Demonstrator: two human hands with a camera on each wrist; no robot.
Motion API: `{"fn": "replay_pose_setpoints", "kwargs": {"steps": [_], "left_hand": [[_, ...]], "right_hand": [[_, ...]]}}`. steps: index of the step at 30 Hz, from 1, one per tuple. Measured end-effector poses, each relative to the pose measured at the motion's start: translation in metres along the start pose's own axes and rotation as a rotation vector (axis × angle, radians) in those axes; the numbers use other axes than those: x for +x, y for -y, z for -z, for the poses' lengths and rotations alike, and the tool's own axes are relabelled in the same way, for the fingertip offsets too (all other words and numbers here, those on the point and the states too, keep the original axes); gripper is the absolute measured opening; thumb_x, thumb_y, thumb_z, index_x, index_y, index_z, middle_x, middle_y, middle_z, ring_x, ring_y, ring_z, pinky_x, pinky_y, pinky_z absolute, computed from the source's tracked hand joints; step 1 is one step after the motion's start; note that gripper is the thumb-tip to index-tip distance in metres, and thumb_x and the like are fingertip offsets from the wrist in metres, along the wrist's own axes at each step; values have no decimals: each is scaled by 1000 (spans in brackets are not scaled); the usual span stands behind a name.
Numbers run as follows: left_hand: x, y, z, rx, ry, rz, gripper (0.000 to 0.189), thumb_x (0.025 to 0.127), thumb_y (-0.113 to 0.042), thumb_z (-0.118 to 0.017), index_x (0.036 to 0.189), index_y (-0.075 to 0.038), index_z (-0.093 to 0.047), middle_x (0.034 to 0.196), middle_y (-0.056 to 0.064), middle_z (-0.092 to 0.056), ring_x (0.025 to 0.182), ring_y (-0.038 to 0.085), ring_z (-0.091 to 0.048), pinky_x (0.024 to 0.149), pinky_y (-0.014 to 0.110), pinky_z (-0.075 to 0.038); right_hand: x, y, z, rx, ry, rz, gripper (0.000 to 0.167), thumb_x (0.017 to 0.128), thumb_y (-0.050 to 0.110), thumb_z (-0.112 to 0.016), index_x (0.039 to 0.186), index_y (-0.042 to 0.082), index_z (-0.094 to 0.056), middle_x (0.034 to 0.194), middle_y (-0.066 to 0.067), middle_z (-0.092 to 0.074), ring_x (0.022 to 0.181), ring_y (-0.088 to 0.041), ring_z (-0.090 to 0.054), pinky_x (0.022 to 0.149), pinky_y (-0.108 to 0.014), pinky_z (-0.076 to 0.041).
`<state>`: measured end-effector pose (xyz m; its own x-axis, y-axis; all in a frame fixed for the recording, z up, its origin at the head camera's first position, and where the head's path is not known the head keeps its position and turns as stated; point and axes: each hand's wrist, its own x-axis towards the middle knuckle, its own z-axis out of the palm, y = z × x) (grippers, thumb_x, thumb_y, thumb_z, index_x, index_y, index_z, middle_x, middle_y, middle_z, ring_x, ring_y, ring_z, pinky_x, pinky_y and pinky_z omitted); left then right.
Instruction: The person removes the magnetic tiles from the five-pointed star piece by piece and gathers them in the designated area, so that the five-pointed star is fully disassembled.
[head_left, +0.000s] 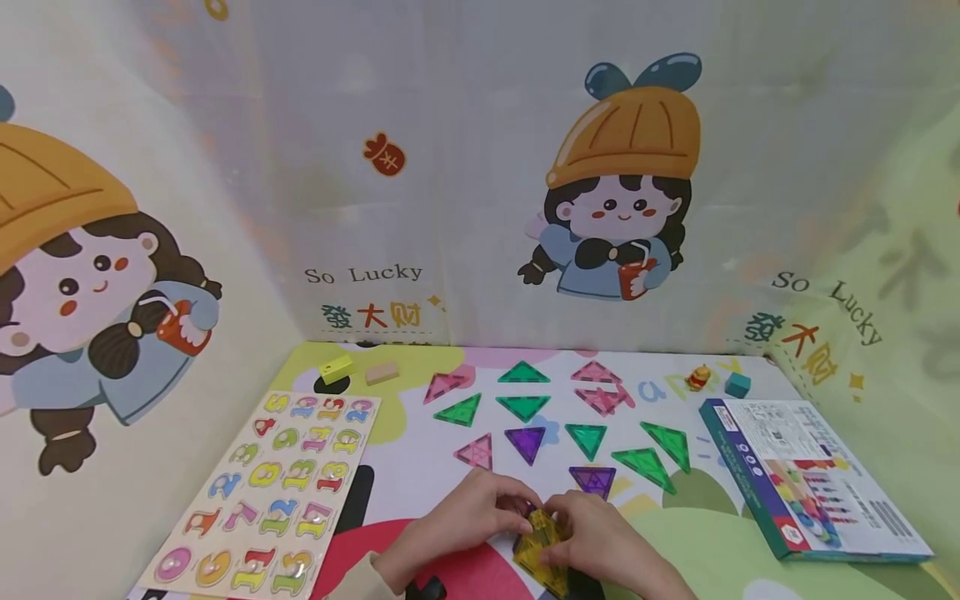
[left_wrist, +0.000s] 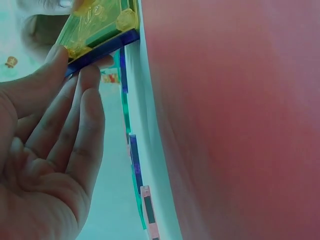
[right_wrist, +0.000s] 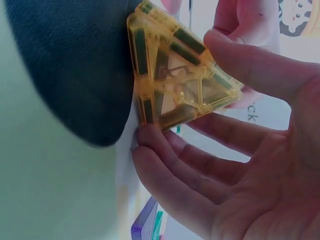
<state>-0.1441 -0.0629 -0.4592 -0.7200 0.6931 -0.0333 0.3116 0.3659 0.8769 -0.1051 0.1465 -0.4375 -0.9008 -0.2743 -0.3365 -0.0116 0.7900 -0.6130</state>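
Note:
Near the table's front edge, both hands hold a small stack of see-through yellow triangular magnetic tiles (head_left: 538, 552). My left hand (head_left: 480, 510) pinches a purple magnetic tile (left_wrist: 103, 53) between thumb and fingers; it lies against the yellow tiles in the left wrist view. My right hand (head_left: 600, 537) grips the yellow tiles, thumb on one side and fingers on the other. In the right wrist view the yellow tiles (right_wrist: 172, 75) stand edge-on to the table, with dark magnets along their rims. How many tiles are stacked cannot be told.
Beyond the hands lie several loose triangular tiles: green (head_left: 523, 407), pink (head_left: 597, 372) and purple (head_left: 525, 442). A number puzzle board (head_left: 251, 467) lies left, a boxed set (head_left: 817, 479) right. Small blocks (head_left: 337, 368) and a tiny bear figure (head_left: 699, 377) sit at the back.

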Motion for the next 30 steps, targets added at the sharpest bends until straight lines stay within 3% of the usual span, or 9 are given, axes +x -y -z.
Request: {"fn": "replay_pose_setpoints", "kwargs": {"steps": [13, 22, 26, 30], "left_hand": [[1, -2, -4, 11, -82, 22, 11, 84, -24, -79, 95, -24, -77, 79, -16, -73, 76, -6, -67, 73, 15, -52], [1, -2, -4, 49, -119, 26, 9, 85, -25, -79, 92, -23, -76, 76, -16, -71, 72, -6, -64, 67, 15, -51], [2, -1, -4, 53, -123, 43, 9, 85, -25, -79, 93, -23, -75, 76, -17, -70, 72, -5, -64, 67, 15, -51], [3, 1, -4, 36, -129, 45, 10, 84, -24, -80, 93, -19, -76, 75, -16, -70, 70, -4, -64, 67, 15, -52]], "right_hand": [[-1, 1, 0, 8, -23, -21, 41, 72, 34, -88, 101, 11, -73, 84, 2, -66, 78, -17, -58, 72, -42, -53], [-1, 1, -4, -41, -97, -33, 39, 69, 41, -89, 90, 13, -71, 75, 3, -60, 71, -16, -51, 65, -33, -44], [1, -4, -4, 3, -87, -35, 37, 70, 42, -88, 86, 15, -68, 72, 2, -57, 69, -15, -51, 62, -28, -40], [4, -12, -1, 103, -30, 54, 26, 77, 30, -84, 78, 14, -65, 68, 4, -56, 66, -13, -51, 58, -25, -39]]}}
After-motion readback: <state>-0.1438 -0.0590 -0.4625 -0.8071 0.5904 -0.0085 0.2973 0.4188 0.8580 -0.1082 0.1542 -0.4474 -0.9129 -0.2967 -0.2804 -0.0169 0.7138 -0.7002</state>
